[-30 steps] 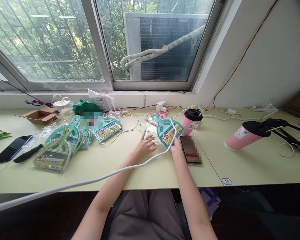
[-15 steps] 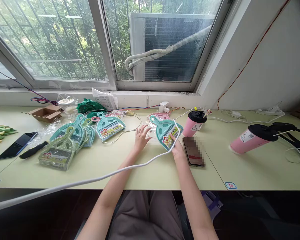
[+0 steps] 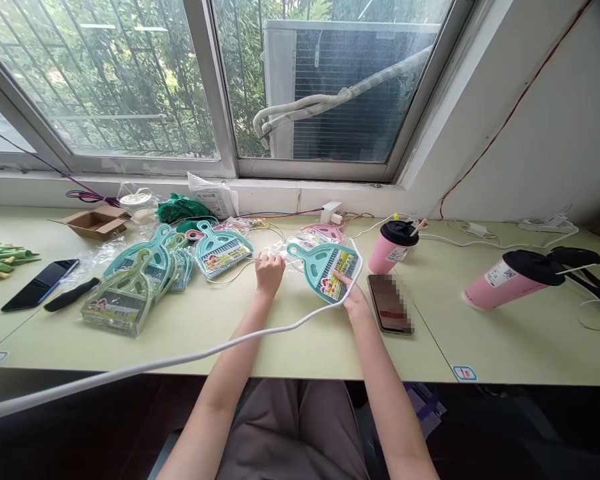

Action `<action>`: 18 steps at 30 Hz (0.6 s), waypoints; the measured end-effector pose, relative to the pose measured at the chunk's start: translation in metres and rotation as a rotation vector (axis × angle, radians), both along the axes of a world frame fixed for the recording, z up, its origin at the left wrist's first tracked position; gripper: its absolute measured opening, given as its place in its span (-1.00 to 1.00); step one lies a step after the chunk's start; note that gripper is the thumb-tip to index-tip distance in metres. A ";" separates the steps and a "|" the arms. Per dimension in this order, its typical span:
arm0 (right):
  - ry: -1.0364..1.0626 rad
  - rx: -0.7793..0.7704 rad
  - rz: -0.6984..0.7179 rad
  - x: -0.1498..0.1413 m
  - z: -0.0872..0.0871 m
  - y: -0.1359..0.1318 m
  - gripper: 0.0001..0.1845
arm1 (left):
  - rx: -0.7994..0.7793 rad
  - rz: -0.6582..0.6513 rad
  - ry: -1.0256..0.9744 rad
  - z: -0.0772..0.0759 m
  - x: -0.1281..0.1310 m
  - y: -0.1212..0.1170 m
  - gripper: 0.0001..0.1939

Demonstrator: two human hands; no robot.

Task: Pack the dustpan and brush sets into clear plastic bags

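Observation:
My right hand (image 3: 354,293) grips a teal mini dustpan (image 3: 313,267) by its wide end, thumb over the printed label. The dustpan's handle points left, towards my other hand. My left hand (image 3: 270,273) is closed in a fist just left of that handle. Crinkled clear plastic (image 3: 276,248) shows right behind its knuckles; what the fingers hold is hidden. Left of this hand lies another teal dustpan set (image 3: 223,251) with a label. Further left is a pile with a green dustpan set (image 3: 125,300) in clear wrap on top.
A white cable (image 3: 220,347) crosses in front of my forearms. Right of the dustpan are a phone (image 3: 387,303) and a pink cup (image 3: 387,253); a second pink cup (image 3: 510,283) leans further right. At left are a dark phone (image 3: 40,285), a black-handled tool (image 3: 71,295) and a cardboard box (image 3: 97,223).
My left hand has moved slightly left and gone from spread fingers to a closed fist. The dustpan in my right hand has turned, its handle swinging left and down.

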State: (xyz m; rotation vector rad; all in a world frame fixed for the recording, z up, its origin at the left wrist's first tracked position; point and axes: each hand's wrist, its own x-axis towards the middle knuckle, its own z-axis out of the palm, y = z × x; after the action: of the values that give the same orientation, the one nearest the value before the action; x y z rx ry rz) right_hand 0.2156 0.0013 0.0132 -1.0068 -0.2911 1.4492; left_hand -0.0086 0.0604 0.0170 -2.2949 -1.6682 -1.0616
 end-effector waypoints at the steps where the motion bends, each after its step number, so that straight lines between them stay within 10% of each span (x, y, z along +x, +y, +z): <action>1: -0.011 -0.003 0.001 0.001 -0.003 0.001 -0.73 | 0.016 0.026 0.009 0.001 -0.003 0.000 -0.65; 18: -0.023 -0.001 -0.115 -0.020 -0.010 0.004 -0.68 | 0.305 0.044 -0.140 0.004 -0.001 -0.007 -0.79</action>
State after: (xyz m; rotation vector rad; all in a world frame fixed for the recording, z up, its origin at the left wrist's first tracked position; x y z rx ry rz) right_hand 0.1959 0.0053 0.0029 -1.0255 -0.2455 1.3351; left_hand -0.0092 0.0531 0.0210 -2.0244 -1.4723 -1.3863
